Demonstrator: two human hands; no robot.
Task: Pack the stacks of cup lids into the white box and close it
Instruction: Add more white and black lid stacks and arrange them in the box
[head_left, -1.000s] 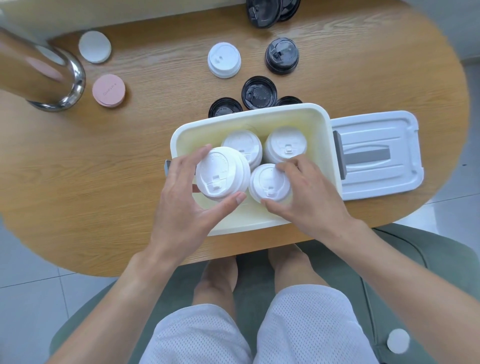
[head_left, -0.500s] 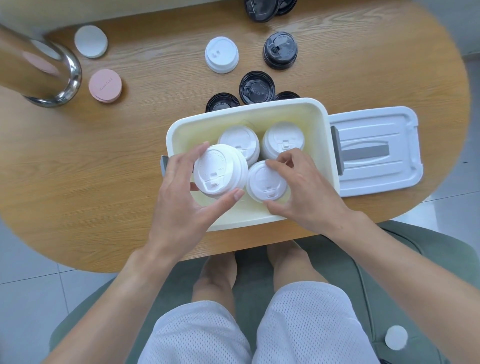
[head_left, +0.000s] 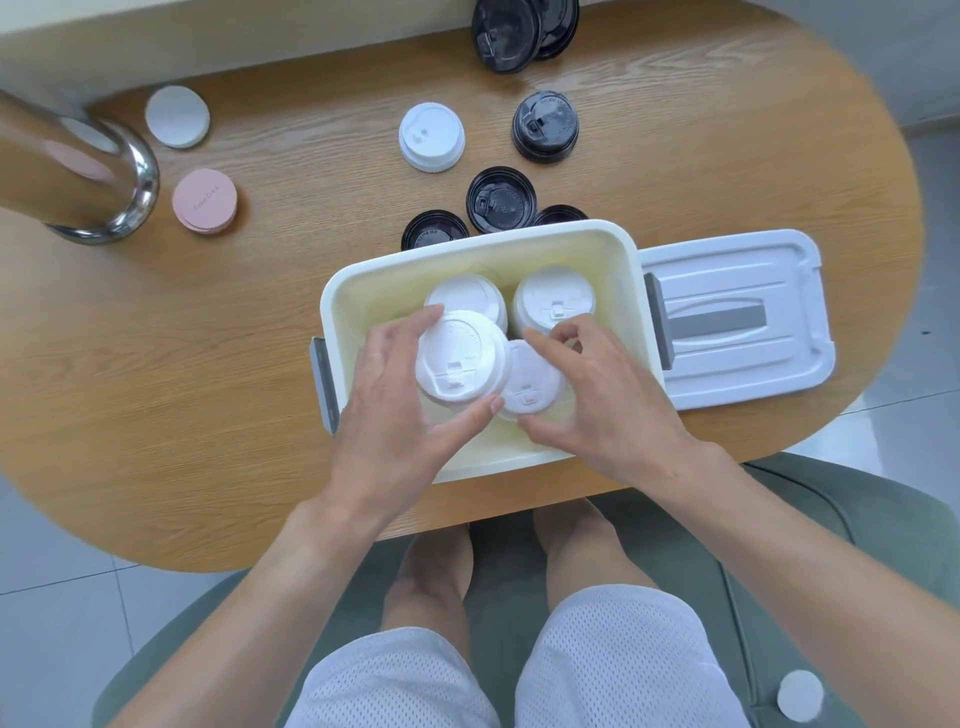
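While my left hand (head_left: 395, 415) grips the tallest white lid stack (head_left: 460, 364) between thumb and fingers, I judge it best lowered straight into the near-left corner of the white box (head_left: 613, 249), kept upright. My right hand (head_left: 597, 410) curls round the shorter stack (head_left: 532, 384) beside it, steadying that one. I count four white stacks in the box, which sits at the desk's (head_left: 208, 364) near edge. Beyond it wait one white stack (head_left: 431, 136) and at least five black ones; the box lid (head_left: 737, 322) lies off, to the right.

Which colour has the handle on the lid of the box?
Grey, on the white box lid; the head view shows it.
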